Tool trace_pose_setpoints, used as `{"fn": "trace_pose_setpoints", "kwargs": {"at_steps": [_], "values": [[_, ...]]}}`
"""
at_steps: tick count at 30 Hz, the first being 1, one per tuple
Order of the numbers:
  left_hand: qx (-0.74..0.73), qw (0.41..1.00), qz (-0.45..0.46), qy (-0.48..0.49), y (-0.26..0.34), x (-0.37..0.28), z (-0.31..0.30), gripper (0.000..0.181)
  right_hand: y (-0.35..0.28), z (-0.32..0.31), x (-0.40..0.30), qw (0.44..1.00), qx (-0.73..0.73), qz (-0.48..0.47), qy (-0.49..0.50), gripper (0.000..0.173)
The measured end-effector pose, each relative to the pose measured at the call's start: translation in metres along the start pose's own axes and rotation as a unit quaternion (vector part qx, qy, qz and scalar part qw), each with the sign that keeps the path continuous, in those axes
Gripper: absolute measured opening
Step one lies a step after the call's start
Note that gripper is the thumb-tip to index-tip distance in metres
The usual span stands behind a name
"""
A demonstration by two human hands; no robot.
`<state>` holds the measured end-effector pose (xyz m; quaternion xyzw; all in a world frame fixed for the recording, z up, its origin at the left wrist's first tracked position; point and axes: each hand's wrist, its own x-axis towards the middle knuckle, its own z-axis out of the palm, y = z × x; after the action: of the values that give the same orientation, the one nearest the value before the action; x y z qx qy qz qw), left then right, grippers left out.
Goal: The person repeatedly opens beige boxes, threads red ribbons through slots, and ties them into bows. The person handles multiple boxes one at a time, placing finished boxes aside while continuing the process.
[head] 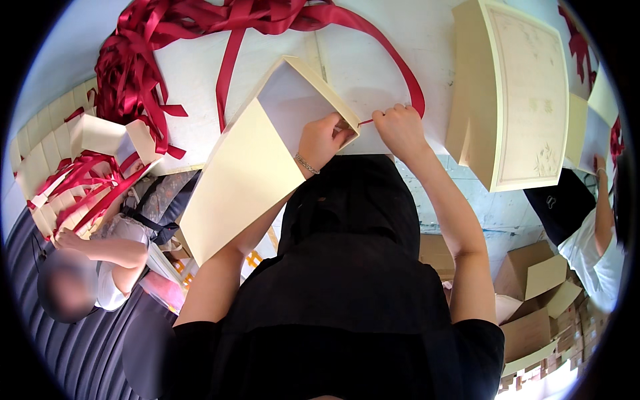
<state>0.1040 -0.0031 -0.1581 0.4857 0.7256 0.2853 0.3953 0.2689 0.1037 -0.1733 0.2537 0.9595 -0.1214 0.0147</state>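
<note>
A cream cardboard box point(245, 185) with an open flap lies slanted in front of me, partly over the table's near edge. My left hand point(322, 140) reaches into its near right corner, thumb and fingers bent against the wall; what the fingertips touch is partly hidden. My right hand point(400, 127), just right of that corner, is closed on a dark red ribbon point(387, 42). A thin, taut stretch of the ribbon runs from the box's corner to my fist, and a wide loop arches behind it. Another strip hangs down behind the box.
A tangled heap of red ribbon point(132, 75) covers the back left of the white table point(420, 25). Stacked cream boxes with a printed lid point(532, 100) stand at right. A person point(112, 250) works at left beside ribboned boxes; another's arm point(603, 215) shows at right, above open cartons point(530, 330).
</note>
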Motion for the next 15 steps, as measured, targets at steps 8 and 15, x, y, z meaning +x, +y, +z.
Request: {"fn": "trace_pose_setpoints", "kwargs": {"at_steps": [8,15], "values": [[0.134,0.982,0.132,-0.011,-0.004,0.001,-0.004,0.010,-0.015,-0.023,0.012,0.994,0.022,-0.050,-0.099,0.004],[0.229,0.963,0.121,-0.069,-0.045,-0.003,-0.036,0.014,-0.076,-0.045,0.019,0.970,0.214,-0.103,0.057,0.028]]}}
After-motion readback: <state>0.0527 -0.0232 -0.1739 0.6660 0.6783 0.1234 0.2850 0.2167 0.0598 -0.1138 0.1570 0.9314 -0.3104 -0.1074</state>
